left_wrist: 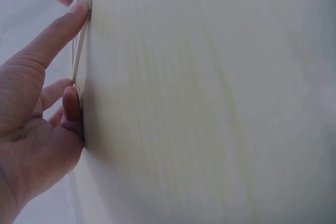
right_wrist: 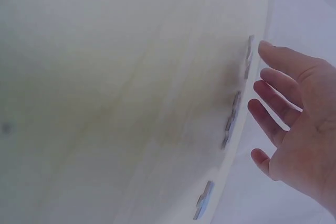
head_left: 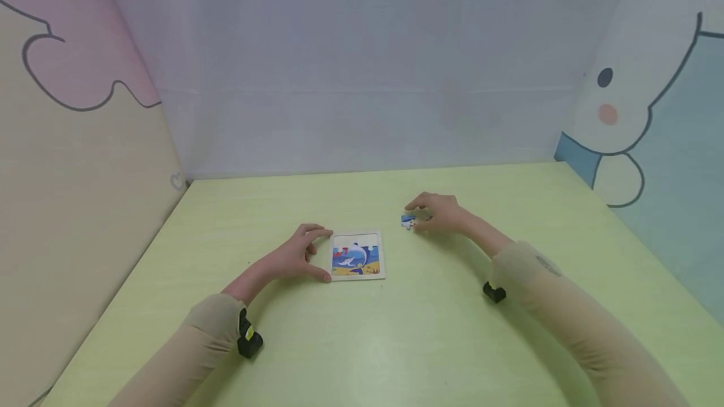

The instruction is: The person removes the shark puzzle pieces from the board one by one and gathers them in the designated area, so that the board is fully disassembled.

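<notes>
A square puzzle board (head_left: 383, 256) with a pale rim and a dolphin sea picture lies flat on the table; the upper part of its picture area is pale and bare. My left hand (head_left: 296, 255) rests at its left side, thumb at the lower corner and forefinger at the upper one, both fairly straight. In the left wrist view that thumb (left_wrist: 60, 32) touches the board's edge. Over loose puzzle pieces (head_left: 407, 222) to the right, my right hand (head_left: 442, 211) hovers with relaxed, spread fingers. The right wrist view shows its fingertips apart from the pieces (right_wrist: 231, 120); the hand partly hides them in the head view.
The pale yellow-green table (head_left: 362, 344) ends at a white cloth backdrop (head_left: 362, 68). Panels with cartoon figures stand at the left (head_left: 85, 162) and right (head_left: 679, 143). Black wrist devices (head_left: 249, 343) sit under both sleeves.
</notes>
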`<state>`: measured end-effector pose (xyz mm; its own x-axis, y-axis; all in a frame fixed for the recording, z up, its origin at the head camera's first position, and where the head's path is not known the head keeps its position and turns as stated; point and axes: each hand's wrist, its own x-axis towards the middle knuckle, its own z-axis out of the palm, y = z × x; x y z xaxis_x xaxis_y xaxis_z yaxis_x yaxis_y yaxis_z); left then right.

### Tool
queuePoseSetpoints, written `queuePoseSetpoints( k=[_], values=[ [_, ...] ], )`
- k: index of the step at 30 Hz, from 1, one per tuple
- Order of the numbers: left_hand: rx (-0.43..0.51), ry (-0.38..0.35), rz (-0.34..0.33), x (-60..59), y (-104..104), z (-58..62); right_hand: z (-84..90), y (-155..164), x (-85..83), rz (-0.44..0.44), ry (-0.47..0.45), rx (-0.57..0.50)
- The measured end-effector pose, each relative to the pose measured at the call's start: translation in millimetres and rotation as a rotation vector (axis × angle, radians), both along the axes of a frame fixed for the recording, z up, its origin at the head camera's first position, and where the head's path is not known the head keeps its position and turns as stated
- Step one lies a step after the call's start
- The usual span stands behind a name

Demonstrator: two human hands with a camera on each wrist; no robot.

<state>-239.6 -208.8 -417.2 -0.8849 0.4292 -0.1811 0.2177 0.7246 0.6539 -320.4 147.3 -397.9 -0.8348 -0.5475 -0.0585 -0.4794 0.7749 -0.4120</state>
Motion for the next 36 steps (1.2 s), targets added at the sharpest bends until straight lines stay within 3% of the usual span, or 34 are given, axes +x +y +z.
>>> queuePoseSetpoints(
  k=[11, 22, 26, 31, 36],
  values=[
    [-0.012, 0.015, -0.004, 1.3, 2.1, 2.2, 5.3, -29.9, 20.4, 0.065, 0.05, -0.13],
    [-0.018, 0.004, 0.002, 2.5, 3.6, 3.9, -2.7, -61.8, 50.0, 0.157, 0.016, -0.153],
    [-0.017, 0.01, -0.011, 1.7, 2.6, 2.5, -5.4, -72.5, 58.1, 0.119, -0.024, -0.133],
    [-0.021, 0.002, -0.007, 2.0, 2.8, 2.0, -10.0, -83.5, 66.8, 0.083, -0.009, -0.059],
    [-0.017, 0.001, 0.001, 2.5, 3.4, 2.5, -9.8, -87.4, 70.6, 0.071, -0.044, -0.068]
  ],
)
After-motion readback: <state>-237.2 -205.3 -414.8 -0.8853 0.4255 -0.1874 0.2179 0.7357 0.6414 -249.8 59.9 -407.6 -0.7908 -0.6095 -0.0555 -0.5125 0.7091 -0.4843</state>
